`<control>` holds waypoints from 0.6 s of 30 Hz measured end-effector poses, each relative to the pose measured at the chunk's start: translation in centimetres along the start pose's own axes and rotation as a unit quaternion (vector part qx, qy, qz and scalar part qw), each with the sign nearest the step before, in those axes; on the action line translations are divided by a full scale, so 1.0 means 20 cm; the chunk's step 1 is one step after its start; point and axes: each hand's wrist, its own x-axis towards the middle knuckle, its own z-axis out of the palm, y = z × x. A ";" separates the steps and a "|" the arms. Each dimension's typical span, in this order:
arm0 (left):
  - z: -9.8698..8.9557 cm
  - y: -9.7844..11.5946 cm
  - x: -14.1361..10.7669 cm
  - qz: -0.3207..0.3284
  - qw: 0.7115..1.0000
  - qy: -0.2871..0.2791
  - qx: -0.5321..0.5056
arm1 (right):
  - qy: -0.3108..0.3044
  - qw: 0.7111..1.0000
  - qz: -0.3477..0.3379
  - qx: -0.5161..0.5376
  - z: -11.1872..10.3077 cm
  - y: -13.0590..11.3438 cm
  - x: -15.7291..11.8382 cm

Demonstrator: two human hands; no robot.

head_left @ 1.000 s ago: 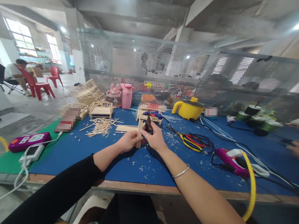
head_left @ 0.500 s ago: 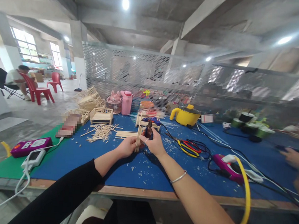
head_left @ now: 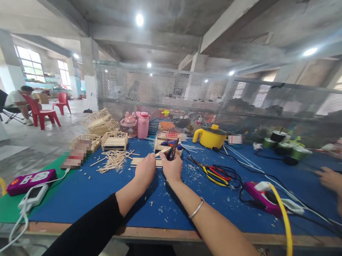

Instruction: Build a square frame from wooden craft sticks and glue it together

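My left hand (head_left: 145,168) is closed at the middle of the blue table, with thin wooden sticks (head_left: 163,152) slanting from its fingers toward the other hand. My right hand (head_left: 172,168) is wrapped round dark-handled pliers (head_left: 174,148), jaws pointing up and away; its thumb lies close to the sticks. More wooden strips (head_left: 135,162) lie flat behind my left hand. Further left is a loose heap of short sticks (head_left: 113,161). Just past the pliers sits a small wooden frame (head_left: 159,144) with a blue tool (head_left: 167,143) on it, partly hidden.
Small wooden beds (head_left: 114,141) stand at the back left, near a pink bottle (head_left: 143,125). A yellow pot (head_left: 212,137) stands behind yellow-and-red handled pliers (head_left: 216,175). Purple power strips (head_left: 263,199) and cables lie at both sides. Another person's hand (head_left: 331,178) is at the far right.
The sticks have gone from upright to slanting low. My left hand has turned back-up and both hands have moved slightly forward over the table. The view has tipped up a little.
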 end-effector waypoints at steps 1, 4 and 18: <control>0.00 0.01 0.00 -0.002 1.000 0.004 0.019 | 0.012 1.000 0.016 0.010 0.03 0.03 0.01; -0.01 0.01 0.01 -0.005 0.998 0.017 0.064 | 0.038 0.997 0.050 0.043 0.13 0.11 0.06; 0.00 0.00 -0.01 -0.006 0.999 0.007 0.039 | -0.003 0.984 0.081 0.157 0.14 0.12 0.11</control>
